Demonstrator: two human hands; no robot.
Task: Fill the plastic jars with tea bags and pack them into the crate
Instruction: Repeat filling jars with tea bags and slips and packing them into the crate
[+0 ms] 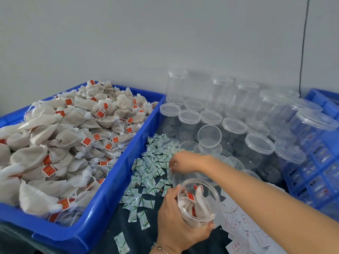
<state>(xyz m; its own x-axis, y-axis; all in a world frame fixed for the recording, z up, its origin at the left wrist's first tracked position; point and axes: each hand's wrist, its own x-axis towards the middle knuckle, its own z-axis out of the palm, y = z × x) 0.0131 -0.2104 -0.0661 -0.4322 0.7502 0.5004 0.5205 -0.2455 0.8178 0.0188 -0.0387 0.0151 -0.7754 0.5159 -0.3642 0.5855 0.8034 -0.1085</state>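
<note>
My left hand (176, 219) grips an open clear plastic jar (199, 200) that has several tea bags with red tags in it, held low at the centre. My right hand (183, 161) reaches across above the jar, and its bent fingers come down on a pile of small green-and-white sachets (150, 173). Whether they pinch a sachet is hidden. A big blue bin (126, 156) on the left is heaped with tea bags (64, 140). At the right edge stands a blue lattice crate (315, 180) with jars showing through its wall.
Several empty clear jars with lids (234, 125) crowd the table's back, some stacked. One loose lid (209, 136) leans upright among them. White paper slips (245, 228) lie at the bottom right. A black cable (303, 46) runs down the grey wall.
</note>
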